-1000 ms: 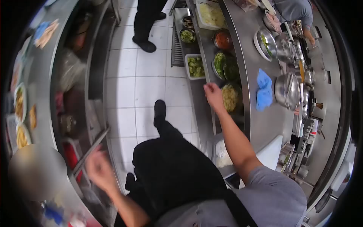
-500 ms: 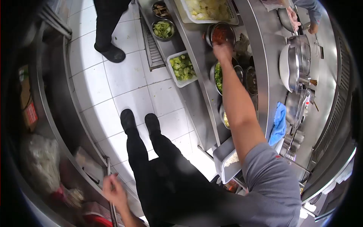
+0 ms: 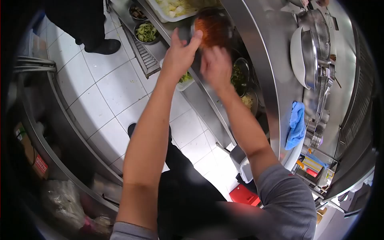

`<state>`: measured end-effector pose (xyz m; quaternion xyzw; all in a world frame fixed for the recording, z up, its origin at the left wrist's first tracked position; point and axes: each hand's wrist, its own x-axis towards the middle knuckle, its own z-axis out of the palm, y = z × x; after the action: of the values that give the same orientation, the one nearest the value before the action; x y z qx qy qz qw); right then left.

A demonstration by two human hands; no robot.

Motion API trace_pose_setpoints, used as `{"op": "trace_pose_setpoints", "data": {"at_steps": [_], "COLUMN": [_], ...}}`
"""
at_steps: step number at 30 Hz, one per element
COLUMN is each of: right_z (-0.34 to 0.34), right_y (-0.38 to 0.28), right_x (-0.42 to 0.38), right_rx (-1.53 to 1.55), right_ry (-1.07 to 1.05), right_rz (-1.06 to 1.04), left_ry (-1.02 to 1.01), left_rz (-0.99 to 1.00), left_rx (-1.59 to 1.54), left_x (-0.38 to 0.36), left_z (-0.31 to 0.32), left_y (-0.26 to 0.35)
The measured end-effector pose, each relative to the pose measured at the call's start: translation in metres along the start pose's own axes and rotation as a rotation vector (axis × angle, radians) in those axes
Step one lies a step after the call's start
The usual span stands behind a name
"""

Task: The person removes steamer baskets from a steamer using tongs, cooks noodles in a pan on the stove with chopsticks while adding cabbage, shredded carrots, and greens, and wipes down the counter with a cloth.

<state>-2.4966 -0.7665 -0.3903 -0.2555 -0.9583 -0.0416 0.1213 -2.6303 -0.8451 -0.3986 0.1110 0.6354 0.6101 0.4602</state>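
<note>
Metal bowl: the round metal bowl sits just beyond both hands, on the shelf under the bench; it holds orange shreds, fine and stringy, blurred.
Bowl's direction: mouth toward the camera; being round, it shows no clear long axis.
Left hand: the left hand is open, thumb and forefinger spread, the thumb at the bowl's near left edge.
Right hand: the right hand has bent fingers at the bowl's near edge; blur hides whether they grip.
White tray: beyond the left hand, a rectangular white tray of pale chopped vegetable.
Small bowls: left of and beyond the left hand, a round steel bowl of sliced green vegetable; farther off, a smaller bowl with brown pieces.
White tub: partly hidden by the left wrist, a white plastic tub with green pieces.
Greens bowl: just right of the right hand, a shiny round bowl with chopped greens; nearer the forearm, pale shreds.
Bench top: well right of the hands, a crumpled blue cloth, a smooth white bowl and a mesh strainer.
</note>
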Motion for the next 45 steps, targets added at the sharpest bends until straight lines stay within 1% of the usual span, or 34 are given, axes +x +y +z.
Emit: {"op": "trace_pose_setpoints", "data": {"at_steps": [1,2,4,5,6,7,8,9,10,11,12,13,14,16,17,19,20,21,22,24,25,30,31,32,34,35,37,39,40,42,43,45], "right_z": [-0.008,-0.014,-0.016,-0.027,-0.023,-0.015,-0.007,0.005,0.033,0.069,0.098,0.141,0.184,0.201,0.181,0.125,0.100,0.090,0.094,0.111,0.111,0.112,0.120,0.130,0.137,0.129,0.128,0.137,0.135,0.127,0.130,0.152], "right_y": [-0.012,-0.022,-0.041,-0.047,-0.040,-0.027,-0.011,0.009,0.038,0.081,0.110,0.133,0.156,0.162,0.152,0.123,0.111,0.105,0.110,0.128,0.127,0.108,0.113,0.122,0.146,0.161,0.167,0.160,0.147,0.115,0.117,0.145], "right_x": [-0.015,-0.028,-0.046,-0.043,-0.041,-0.034,-0.017,0.005,0.028,0.051,0.065,0.075,0.081,0.081,0.084,0.096,0.102,0.102,0.101,0.099,0.098,0.089,0.089,0.092,0.097,0.104,0.105,0.103,0.103,0.096,0.097,0.109], "right_rx": [0.003,0.005,0.235,0.418,0.448,0.481,0.538,0.589,0.392,0.183,0.099,0.102,0.011,-0.077,-0.075,-0.069,-0.064,-0.058,-0.053,-0.010,-0.009,0.194,0.195,0.065,-0.064,0.070,0.205,0.056,0.055,-0.225,-0.221,-0.271], "right_ry": [-0.050,-0.101,-0.176,-0.252,-0.172,-0.093,-0.074,-0.057,-0.212,0.030,-0.078,-0.078,0.070,0.218,0.134,-0.031,-0.111,-0.192,-0.191,-0.174,-0.176,-0.234,-0.234,-0.243,-0.251,-0.313,-0.377,-0.323,-0.323,-0.314,-0.317,-0.444], "right_rz": [-0.075,-0.151,-0.271,-0.336,-0.322,-0.312,-0.027,0.258,0.563,0.284,0.315,0.314,0.144,-0.024,-0.040,-0.071,-0.089,-0.104,-0.102,0.142,0.143,-0.042,-0.040,0.006,0.056,0.152,0.247,0.114,0.109,-0.017,-0.018,-0.042], "left_ry": [-0.002,0.123,0.255,0.260,0.329,0.434,0.494,0.503,0.520,0.559,0.560,0.556,0.556,0.518,0.518,0.500,0.501,0.497,0.494,0.474,0.449,0.439,0.427,0.426,0.412,0.417,0.414,0.412,0.408,0.417,0.421,0.435], "left_rz": [-0.006,0.016,-0.002,-0.044,-0.134,-0.183,-0.226,-0.222,-0.223,-0.246,-0.259,-0.277,-0.277,-0.260,-0.263,-0.195,-0.193,-0.209,-0.224,-0.194,-0.163,-0.133,-0.114,-0.115,-0.117,-0.118,-0.119,-0.110,-0.101,-0.119,-0.138,-0.130], "left_rx": [0.001,-0.070,-0.319,-0.495,-0.456,-0.494,-0.533,-0.553,-0.564,-0.527,-0.511,-0.495,-0.491,-0.443,-0.439,-0.449,-0.444,-0.437,-0.432,-0.467,-0.502,-0.521,-0.542,-0.541,-0.572,-0.572,-0.561,-0.572,-0.581,-0.576,-0.566,-0.554], "left_x": [0.000,-0.004,-0.037,-0.067,-0.085,-0.099,-0.117,-0.134,-0.148,-0.160,-0.170,-0.177,-0.181,-0.186,-0.186,-0.182,-0.179,-0.177,-0.174,-0.169,-0.166,-0.156,-0.155,-0.155,-0.155,-0.154,-0.154,-0.153,-0.152,-0.152,-0.153,-0.154], "left_z": [0.001,-0.002,-0.022,-0.040,-0.058,-0.072,-0.085,-0.099,-0.112,-0.122,-0.132,-0.137,-0.140,-0.146,-0.146,-0.146,-0.146,-0.143,-0.141,-0.134,-0.132,-0.124,-0.121,-0.119,-0.117,-0.117,-0.117,-0.117,-0.117,-0.116,-0.116,-0.115], "left_y": [-0.019,-0.056,-0.074,-0.070,-0.094,-0.115,-0.121,-0.132,-0.145,-0.153,-0.157,-0.159,-0.157,-0.149,-0.151,-0.152,-0.149,-0.143,-0.137,-0.120,-0.115,-0.110,-0.107,-0.104,-0.098,-0.097,-0.095,-0.097,-0.099,-0.100,-0.099,-0.097]}}
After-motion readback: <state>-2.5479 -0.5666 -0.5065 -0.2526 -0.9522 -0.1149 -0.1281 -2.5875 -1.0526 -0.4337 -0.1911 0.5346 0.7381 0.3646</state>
